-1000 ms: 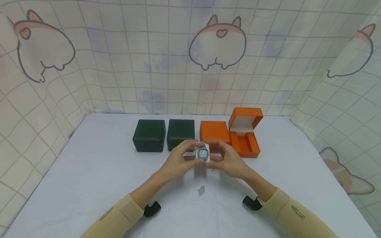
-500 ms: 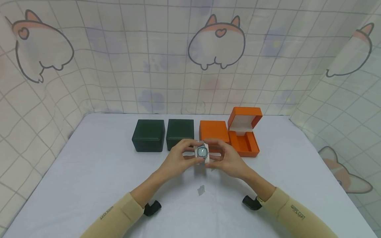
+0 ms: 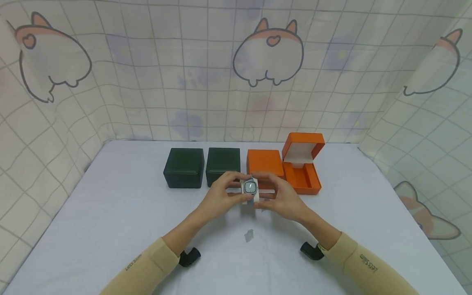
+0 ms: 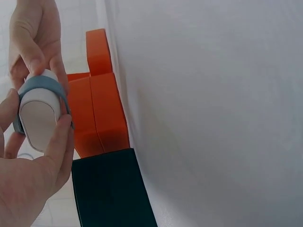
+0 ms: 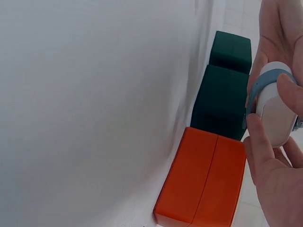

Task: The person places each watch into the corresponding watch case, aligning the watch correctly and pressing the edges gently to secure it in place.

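Note:
Both hands hold a watch above the table, its squarish face turned up toward the head camera. A blue-grey strap wraps round a white watch pillow with a flat oval end. My left hand grips it from the left, thumb near the face's lower edge and fingertips along the strap. From the right, my right hand pinches the pillow and strap between thumb and fingers. Behind the hands stands an open orange box, lid raised, with an inner recess in view.
Two closed dark green boxes and a closed orange box line the back of the white-covered table. A small grey patch marks the cloth. Black curved pieces sit by both sleeves. A patterned curtain hangs behind.
The watch face has shifted slightly away from the person, and more strap shows below it. Both hands keep nearly the same place; the boxes have not moved.

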A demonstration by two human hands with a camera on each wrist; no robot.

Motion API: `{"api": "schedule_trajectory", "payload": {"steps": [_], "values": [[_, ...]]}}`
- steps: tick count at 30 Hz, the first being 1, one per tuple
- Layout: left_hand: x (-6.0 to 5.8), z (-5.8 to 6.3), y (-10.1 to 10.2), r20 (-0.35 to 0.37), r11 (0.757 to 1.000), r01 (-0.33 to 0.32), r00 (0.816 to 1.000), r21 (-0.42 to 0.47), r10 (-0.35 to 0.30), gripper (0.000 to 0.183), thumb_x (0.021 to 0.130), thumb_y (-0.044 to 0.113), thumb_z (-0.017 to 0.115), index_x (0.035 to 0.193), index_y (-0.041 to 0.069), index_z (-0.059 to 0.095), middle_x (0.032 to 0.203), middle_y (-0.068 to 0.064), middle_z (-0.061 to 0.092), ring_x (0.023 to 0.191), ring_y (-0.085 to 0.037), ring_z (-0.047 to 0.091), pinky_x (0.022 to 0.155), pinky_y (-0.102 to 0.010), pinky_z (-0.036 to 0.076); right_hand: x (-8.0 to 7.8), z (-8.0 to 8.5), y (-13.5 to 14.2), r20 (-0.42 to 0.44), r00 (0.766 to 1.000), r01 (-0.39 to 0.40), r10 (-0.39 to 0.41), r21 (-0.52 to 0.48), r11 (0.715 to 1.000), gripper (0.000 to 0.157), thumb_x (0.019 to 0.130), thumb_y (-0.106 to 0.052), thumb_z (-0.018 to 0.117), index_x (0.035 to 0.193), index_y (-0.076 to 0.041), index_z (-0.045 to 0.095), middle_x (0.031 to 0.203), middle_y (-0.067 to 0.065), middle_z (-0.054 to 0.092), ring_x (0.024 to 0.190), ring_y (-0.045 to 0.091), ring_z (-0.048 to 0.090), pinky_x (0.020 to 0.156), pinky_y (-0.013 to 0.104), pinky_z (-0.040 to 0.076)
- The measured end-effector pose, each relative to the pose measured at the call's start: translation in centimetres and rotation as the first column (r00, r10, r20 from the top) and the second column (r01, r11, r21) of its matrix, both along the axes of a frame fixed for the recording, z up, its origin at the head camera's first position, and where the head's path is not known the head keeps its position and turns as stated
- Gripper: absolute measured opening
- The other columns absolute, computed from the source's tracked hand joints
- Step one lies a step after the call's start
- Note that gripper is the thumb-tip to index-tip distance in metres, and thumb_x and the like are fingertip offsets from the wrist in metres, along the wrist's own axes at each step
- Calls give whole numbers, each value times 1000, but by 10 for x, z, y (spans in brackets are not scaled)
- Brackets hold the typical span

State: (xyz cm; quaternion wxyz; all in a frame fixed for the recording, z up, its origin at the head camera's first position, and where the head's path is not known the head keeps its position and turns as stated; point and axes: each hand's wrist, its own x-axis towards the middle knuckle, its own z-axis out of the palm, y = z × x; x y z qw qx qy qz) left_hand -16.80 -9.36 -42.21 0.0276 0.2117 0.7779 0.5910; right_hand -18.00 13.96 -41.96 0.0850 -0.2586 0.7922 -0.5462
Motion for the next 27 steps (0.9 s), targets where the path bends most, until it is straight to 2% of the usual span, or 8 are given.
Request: {"api": "schedule_trajectory", "payload": {"steps": [7, 13, 21, 23, 25, 27], "values": [[0, 0, 2, 25, 1000, -9, 1000, 10, 8, 53, 88, 15, 84, 136, 18, 64, 138, -3, 52, 122, -34, 59, 96, -35, 55, 1, 0, 1, -39, 999, 11, -9, 44, 999, 78, 84, -3, 85, 152, -13, 48, 147, 8, 53, 128, 34, 57, 98, 40, 54], [-1, -1, 5, 19, 1000, 4, 1000, 19, -5, 55, 87, 15, 84, 138, 17, 64, 137, -6, 52, 123, -36, 59, 97, -36, 55, 2, 2, 2, -74, 997, 19, -14, 77, 997, 76, 84, 0, 84, 150, -13, 49, 148, 10, 52, 127, 37, 56, 97, 47, 54], [-1, -2, 8, 7, 999, 24, 1000, 28, -24, 56, 88, 8, 82, 141, 12, 62, 142, -11, 50, 129, -40, 52, 100, -46, 52, 5, 7, 9, -99, 995, 35, -23, 121, 992, 75, 86, 0, 82, 151, -9, 47, 147, 13, 52, 129, 36, 55, 98, 53, 53], [2, 3, 9, 11, 1000, 17, 1000, 20, -17, 54, 90, 5, 80, 140, 8, 61, 143, -14, 49, 130, -43, 51, 102, -51, 51, 4, 8, 14, -107, 994, 43, -29, 136, 990, 75, 86, 1, 82, 151, -9, 46, 147, 13, 52, 128, 36, 55, 98, 52, 53], [7, 13, 10, 18, 1000, 8, 1000, 12, -8, 50, 91, 3, 78, 138, 4, 62, 142, -16, 50, 130, -45, 51, 103, -55, 49, 2, 8, 19, -106, 994, 46, -31, 141, 989, 76, 85, 2, 82, 151, -10, 47, 147, 11, 52, 128, 35, 55, 98, 53, 53], [7, 13, 9, 10, 1000, -4, 1000, -13, 5, 46, 92, 5, 78, 136, 5, 63, 141, -15, 52, 129, -43, 52, 103, -54, 49, 0, 8, 25, -111, 993, 47, -30, 149, 988, 76, 85, 1, 82, 151, -10, 46, 147, 10, 53, 127, 34, 55, 98, 54, 52]]}}
